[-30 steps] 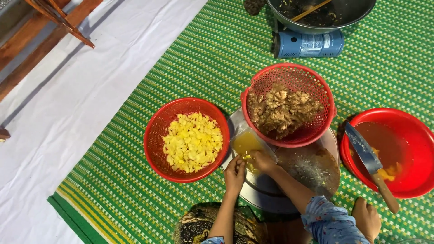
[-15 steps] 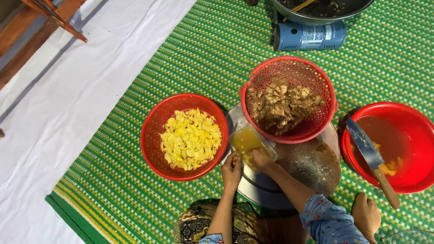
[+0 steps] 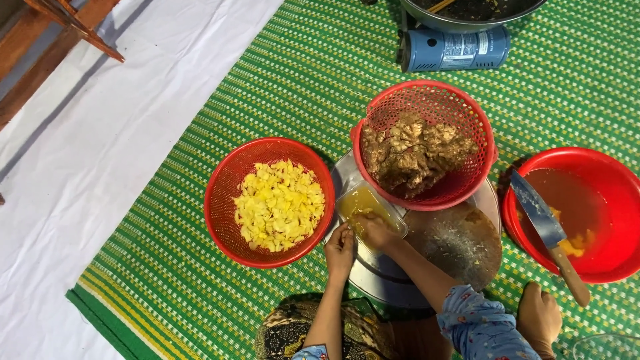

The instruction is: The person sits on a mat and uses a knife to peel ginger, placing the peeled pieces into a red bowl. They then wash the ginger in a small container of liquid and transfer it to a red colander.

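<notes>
A small clear container (image 3: 371, 208) of yellowish liquid rests on a round metal tray (image 3: 427, 280) in front of me. My right hand (image 3: 375, 229) reaches into the container, fingers curled in the liquid; whether it holds anything is hidden. Resting on the tray's edge just left of the container, my left hand (image 3: 340, 248) has its fingers bent. A red basket (image 3: 268, 202) of yellow cut pieces sits at the left. A red mesh basket (image 3: 424, 144) of brown pieces sits behind the container.
A red bowl (image 3: 587, 212) at the right holds liquid and a few yellow bits, with a knife (image 3: 548, 233) across its rim. A blue gas canister (image 3: 455, 48) and a dark pan (image 3: 467, 12) lie beyond. Green woven mat (image 3: 167, 280) underneath, white sheet (image 3: 87, 167) at left.
The view has shifted slightly. My two hands stay at the container, the right one working a little deeper into the liquid.
</notes>
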